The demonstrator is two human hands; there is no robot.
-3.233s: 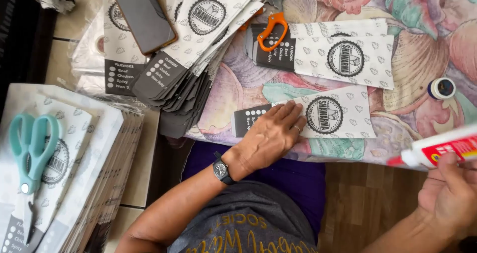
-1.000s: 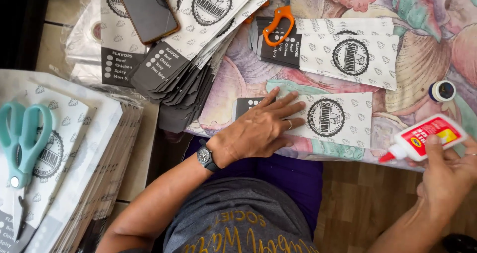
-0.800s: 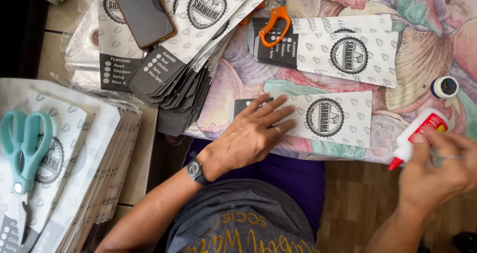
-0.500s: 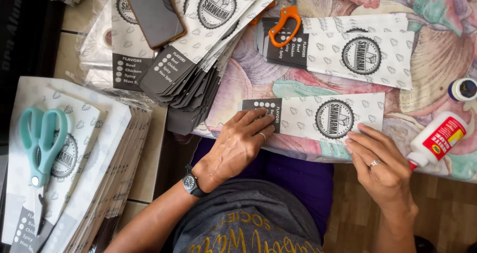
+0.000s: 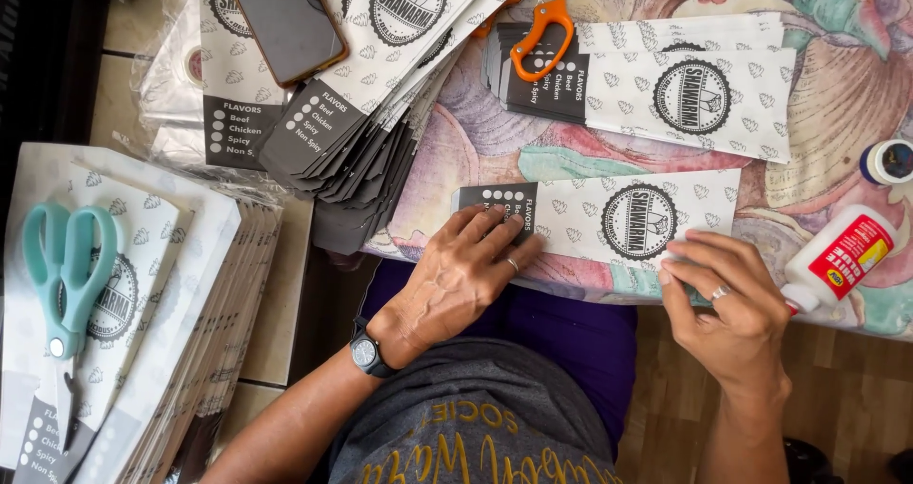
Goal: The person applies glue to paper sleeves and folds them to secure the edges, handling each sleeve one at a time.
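Observation:
A white printed paper bag (image 5: 618, 220) with a round black logo and a dark end lies flat on the flowered tablecloth (image 5: 856, 94). My left hand (image 5: 466, 275) presses its dark left end, fingers spread. My right hand (image 5: 728, 303) rests on the bag's lower right corner, fingertips on the paper edge. A white glue bottle (image 5: 842, 256) with a red label lies on its side just right of my right hand, not held.
A stack of same bags (image 5: 685, 85) with an orange-handled cutter (image 5: 542, 37) lies behind. A fanned pile of bags (image 5: 380, 75) with a phone (image 5: 285, 18) sits at upper left. Teal scissors (image 5: 67, 284) rest on another stack at left. A small bottle cap (image 5: 889, 161) sits at right.
My right hand set the glue bottle down on its side and moved left onto the bag's right corner. My left hand stayed on the bag's dark end.

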